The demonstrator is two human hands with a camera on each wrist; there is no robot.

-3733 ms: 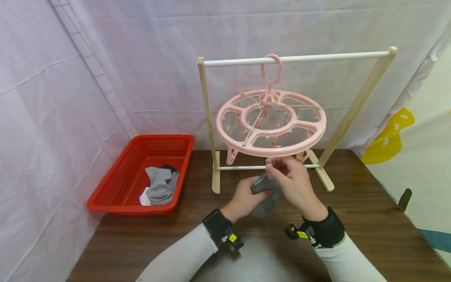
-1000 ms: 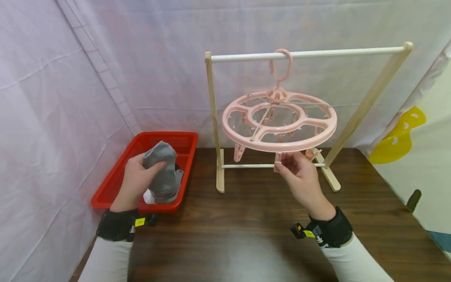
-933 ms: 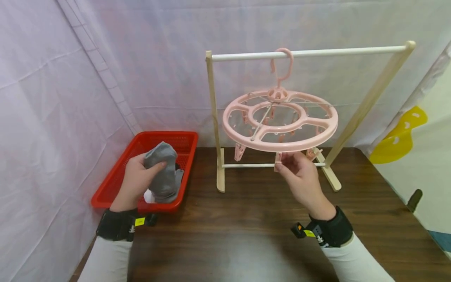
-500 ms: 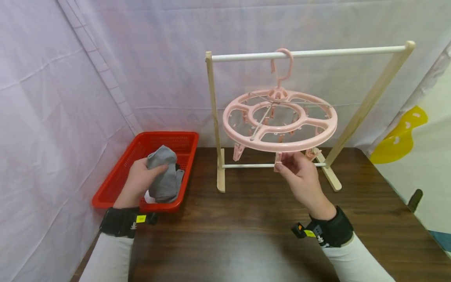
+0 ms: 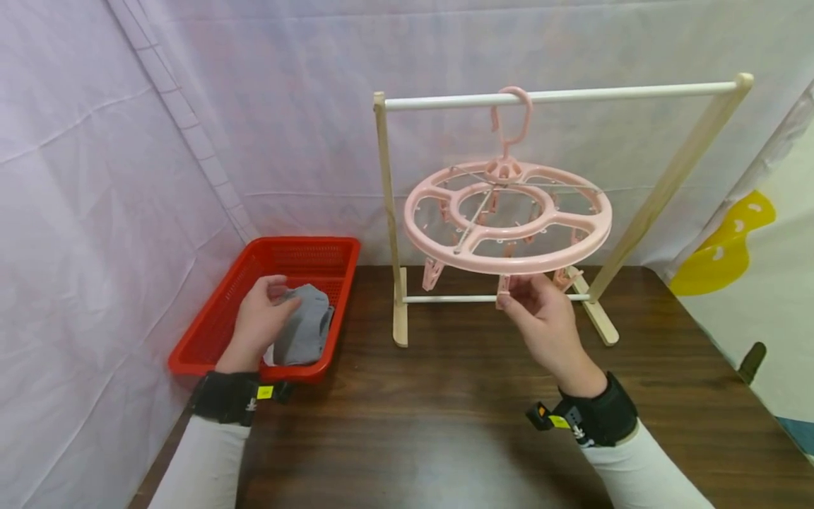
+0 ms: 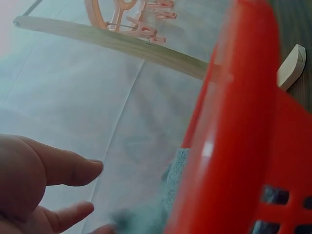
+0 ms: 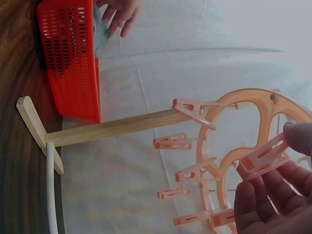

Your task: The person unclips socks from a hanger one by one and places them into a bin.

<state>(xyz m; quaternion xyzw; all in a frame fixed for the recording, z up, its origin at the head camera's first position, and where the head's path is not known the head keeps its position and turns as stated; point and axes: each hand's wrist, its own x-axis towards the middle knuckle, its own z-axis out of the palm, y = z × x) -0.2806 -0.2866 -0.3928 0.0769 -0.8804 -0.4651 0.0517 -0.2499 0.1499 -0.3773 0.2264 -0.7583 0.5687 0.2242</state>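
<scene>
My left hand [image 5: 261,322] hovers over the red basket [image 5: 346,283], thumb and fingers apart with nothing between them. Just beside its fingertips a grey sock [image 5: 308,325] lies in the basket on other cloth pieces. The left wrist view shows the spread thumb [image 6: 73,168] beside the blurred red rim. With my right hand [image 5: 547,322] I pinch a pink clothespin [image 7: 263,158] between thumb and fingers. That clothespin is under the front edge of the round pink clip hanger [image 5: 502,265]. Several other clothespins dangle from the ring.
A wooden stand [image 5: 389,198] with a white top bar [image 5: 610,94] carries the hanger by its hook. The brown table [image 5: 407,438] lies below. White sheeting surrounds the back and left, and a yellow shape [image 5: 718,254] hangs at the right.
My left hand carried the grey sock from the hanger to the basket, lowered it and let go; its fingers have come away. My right hand stays on the clothespin.
</scene>
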